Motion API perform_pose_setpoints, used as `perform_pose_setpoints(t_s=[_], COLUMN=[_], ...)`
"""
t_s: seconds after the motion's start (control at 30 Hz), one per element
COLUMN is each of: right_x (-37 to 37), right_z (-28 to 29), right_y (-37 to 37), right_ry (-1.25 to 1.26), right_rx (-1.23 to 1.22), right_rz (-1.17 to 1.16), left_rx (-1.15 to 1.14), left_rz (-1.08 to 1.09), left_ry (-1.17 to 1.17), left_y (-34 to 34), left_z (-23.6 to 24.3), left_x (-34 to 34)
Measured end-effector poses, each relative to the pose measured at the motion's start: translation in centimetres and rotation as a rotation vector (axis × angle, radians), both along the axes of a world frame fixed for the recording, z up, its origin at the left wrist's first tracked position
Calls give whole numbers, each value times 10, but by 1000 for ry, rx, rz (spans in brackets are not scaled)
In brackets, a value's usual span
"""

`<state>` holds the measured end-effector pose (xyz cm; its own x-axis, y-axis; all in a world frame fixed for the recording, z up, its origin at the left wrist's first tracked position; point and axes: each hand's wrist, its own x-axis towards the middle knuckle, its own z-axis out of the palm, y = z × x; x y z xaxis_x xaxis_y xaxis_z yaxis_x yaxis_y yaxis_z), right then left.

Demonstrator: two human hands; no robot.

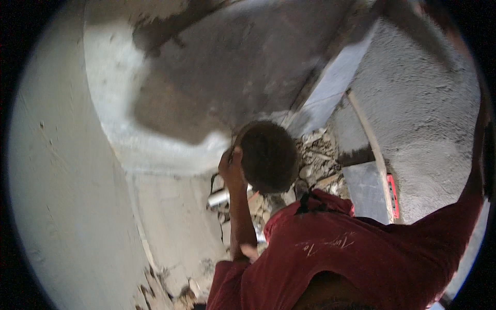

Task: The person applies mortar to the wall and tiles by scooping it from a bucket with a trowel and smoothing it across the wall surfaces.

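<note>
A round pan with dark, wet-looking material in it is gripped at its left rim by my left hand, thumb over the edge. My right arm, in a red sleeve, reaches up along the far right rim; I cannot make out its hand. A large patch of dark grey, damp-looking coating covers the white surface beyond the pan. A rough grey plastered surface lies beside my right arm.
Broken rubble and a white pipe lie below the pan. A long batten, a red level and a grey slab are at the right. A pale wall rises on the left.
</note>
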<state>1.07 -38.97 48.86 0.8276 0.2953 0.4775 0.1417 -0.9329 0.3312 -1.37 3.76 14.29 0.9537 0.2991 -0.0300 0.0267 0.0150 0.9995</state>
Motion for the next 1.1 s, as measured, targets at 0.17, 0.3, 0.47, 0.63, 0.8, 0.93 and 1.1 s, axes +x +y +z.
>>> perform_pose_setpoints(t_s=[0.17,0.3,0.47,0.63,0.8,0.93,1.1], right_x=[0,-27,-25,-35,-41,-31,-36], right_z=[-192,-297,-323,-361,-354,-303,-359], right_y=[71,104,160,188,171,191,181], right_ry=[842,880,613,759,1032,994,1036], right_rx=[348,365,334,598,469,833,555], right_rz=[246,349,316,393,532,411,581], left_rx=[127,219,151,45,-142,-68,-8], left_rz=[73,17,33,44,122,87,135], left_ry=[37,29,20,-46,-87,-136,-172], left_y=[5,6,2,-1,-2,0,-2], left_z=[31,36,50,47,50,41,49], left_x=[-4,6,3,8,5,6,12])
